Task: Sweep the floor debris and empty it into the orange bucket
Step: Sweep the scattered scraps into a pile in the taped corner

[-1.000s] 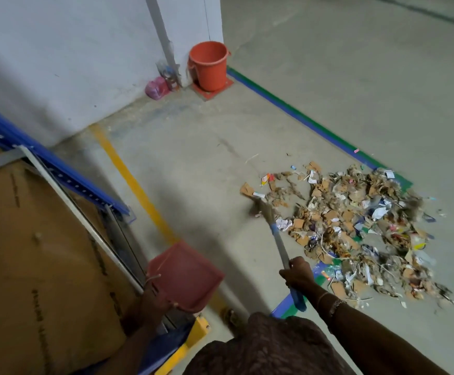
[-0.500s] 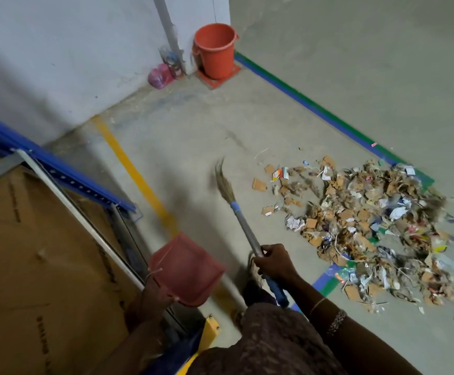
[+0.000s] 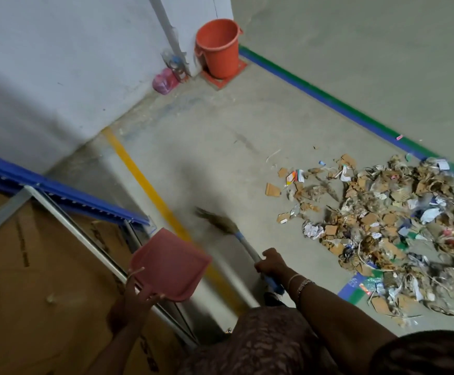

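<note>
A heap of debris, cardboard scraps, paper and dry leaves, lies on the concrete floor at the right. My right hand grips the blue-and-white handle of a short broom; its blurred bristles point up-left, well away from the heap. My left hand holds a pink dustpan by its near edge, raised above the floor. The orange bucket stands upright on an orange tile in the far corner by the white wall.
A blue metal rack beam and large cardboard sheets fill the left side. A yellow floor line runs between them and the broom. A blue-green stripe borders the heap. A pink bottle lies by the wall.
The broom has swung left, away from the edge of the debris heap, with my right hand following. The dustpan stays raised in my left hand. The view has shifted slightly.
</note>
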The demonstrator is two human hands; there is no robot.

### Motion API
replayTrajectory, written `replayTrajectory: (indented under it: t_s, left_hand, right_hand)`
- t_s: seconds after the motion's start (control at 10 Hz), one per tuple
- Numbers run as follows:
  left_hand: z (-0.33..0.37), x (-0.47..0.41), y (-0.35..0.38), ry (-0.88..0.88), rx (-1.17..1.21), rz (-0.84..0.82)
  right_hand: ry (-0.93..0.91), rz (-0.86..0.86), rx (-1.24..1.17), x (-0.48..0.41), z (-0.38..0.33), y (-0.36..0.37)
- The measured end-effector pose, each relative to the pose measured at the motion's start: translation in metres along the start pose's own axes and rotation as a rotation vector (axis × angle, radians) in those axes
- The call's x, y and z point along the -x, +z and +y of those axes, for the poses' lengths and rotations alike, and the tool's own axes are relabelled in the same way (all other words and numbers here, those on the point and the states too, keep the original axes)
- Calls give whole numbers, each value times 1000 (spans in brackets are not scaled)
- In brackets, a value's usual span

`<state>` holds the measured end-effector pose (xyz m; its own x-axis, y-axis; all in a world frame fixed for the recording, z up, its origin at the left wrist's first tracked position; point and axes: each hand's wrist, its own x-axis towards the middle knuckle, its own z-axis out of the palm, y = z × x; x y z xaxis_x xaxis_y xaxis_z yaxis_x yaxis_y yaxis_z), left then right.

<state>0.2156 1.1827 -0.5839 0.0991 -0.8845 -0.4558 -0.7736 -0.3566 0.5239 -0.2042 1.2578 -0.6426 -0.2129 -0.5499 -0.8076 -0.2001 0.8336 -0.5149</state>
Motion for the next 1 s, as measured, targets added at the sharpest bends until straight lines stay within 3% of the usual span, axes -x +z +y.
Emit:
replayTrajectory:
  t_s: [0.1,0.2,0.3,0.4,0.5,0.7,0.8,0.9,1.0]
  left_hand:
    - [74,11,0,121,-142,-25]
    - [68,-16,7,80,-195,-78]
    - [121,-7,5,117,-339,-137]
    - [153,-15,8,135,-281,-118]
    - [164,-43,4,156,-113,-226]
    - [166,-118,0,128,-274,-303]
    - [182,-149,-2,196,-479,-269]
    - [192,-189,-8,335,-577,-170]
    - [211,-228,-23,360,-646,-176]
  right_hand:
    - [54,98,-63,-14,30,-30]
    - [145,160,-139,-39,67,-59]
    - [169,254,-154,-32,71,-92]
    - [185,322,-265,-24,72,-110]
    - [190,376,-423,3,47,-115]
    - [118,403,-710,55,-29,-111]
    - [59,407,-695,64,-67,-94]
    - [51,413,-645,50,-106,-73]
    - [44,406,-637,23,-149,-59]
